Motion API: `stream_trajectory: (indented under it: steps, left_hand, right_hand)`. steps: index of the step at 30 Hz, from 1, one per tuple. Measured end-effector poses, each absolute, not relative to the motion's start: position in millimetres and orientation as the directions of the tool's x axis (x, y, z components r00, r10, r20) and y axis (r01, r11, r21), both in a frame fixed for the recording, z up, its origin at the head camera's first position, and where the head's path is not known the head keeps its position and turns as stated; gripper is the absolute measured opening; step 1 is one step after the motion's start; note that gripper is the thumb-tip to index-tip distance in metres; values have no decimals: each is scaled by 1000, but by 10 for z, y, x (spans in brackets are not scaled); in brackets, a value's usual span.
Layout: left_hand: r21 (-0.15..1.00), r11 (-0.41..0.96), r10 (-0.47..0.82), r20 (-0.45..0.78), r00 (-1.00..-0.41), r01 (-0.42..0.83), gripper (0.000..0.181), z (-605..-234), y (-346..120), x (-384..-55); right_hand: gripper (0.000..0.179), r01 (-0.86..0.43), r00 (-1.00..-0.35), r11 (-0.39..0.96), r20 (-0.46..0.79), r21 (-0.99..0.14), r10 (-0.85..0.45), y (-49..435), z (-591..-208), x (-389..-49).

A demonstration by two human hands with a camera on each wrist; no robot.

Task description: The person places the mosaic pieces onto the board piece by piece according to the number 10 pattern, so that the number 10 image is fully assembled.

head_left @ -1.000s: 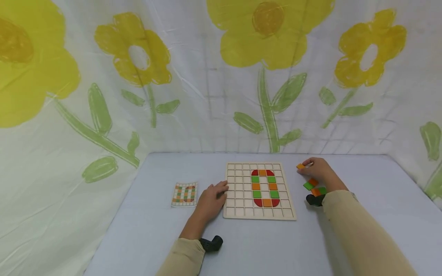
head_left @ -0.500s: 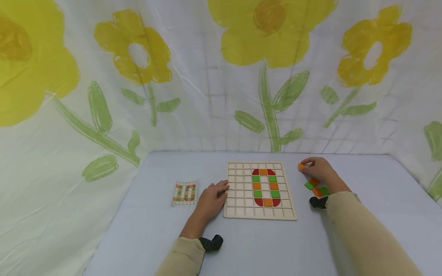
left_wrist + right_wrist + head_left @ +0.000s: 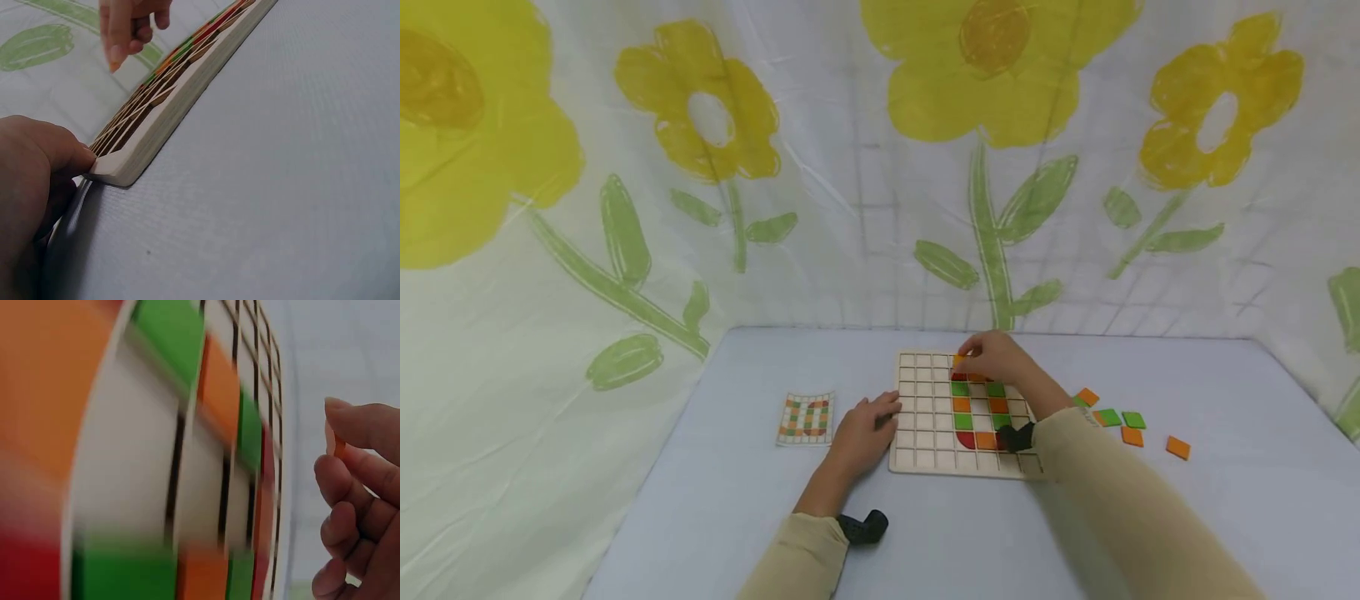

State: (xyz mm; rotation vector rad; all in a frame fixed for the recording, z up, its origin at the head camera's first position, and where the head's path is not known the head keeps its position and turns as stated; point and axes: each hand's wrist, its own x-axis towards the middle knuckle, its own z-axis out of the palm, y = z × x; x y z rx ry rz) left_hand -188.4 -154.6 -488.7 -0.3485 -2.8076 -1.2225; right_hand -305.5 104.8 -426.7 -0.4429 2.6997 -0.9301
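Observation:
Over the top of the gridded wooden board (image 3: 922, 433), my right hand (image 3: 1002, 360) pinches an orange square tile (image 3: 959, 362) between thumb and fingertips. The right wrist view shows that tile (image 3: 339, 447) held edge-on, off the board's surface. Red, orange and green tiles form an upright ring on the board's right half; my right hand and wrist partly cover it. My left hand (image 3: 857, 435) rests at the board's left edge with relaxed fingers. In the left wrist view, a digit of the left hand (image 3: 37, 162) touches the board's corner.
Left of the board lies a small printed card (image 3: 805, 419) with a coloured grid pattern. Several loose tiles lie to the right, among them a green tile (image 3: 1134, 420) and an orange tile (image 3: 1177, 447). Behind the table (image 3: 970, 533) hangs a flower-painted curtain (image 3: 820, 275).
My right hand has carried the orange tile left, from the table's right side to above the board. More loose tiles on the right are now uncovered. The left hand stays at the board's edge.

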Motion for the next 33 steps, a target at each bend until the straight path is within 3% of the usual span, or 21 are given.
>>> stream_trajectory:
  steps: [11,19,33]
  left_hand:
    - [717,652,207,145,-968,247,31,-4892,-1538,-1893]
    - [717,647,226,142,-964,257,32,-4909,-1537,-1898]
    - [699,666,217,152,-964,260,32,-4909,-1580,-1908]
  right_hand:
    - [31,-264,-895,794,-167,-548,-413,243,-4311,-3004]
    - [31,-221,-913,828,-189,-516,-361,150,-4385,-2997]
    - [34,-257,-903,781,-146,-569,-404,158,-4328,-2974]
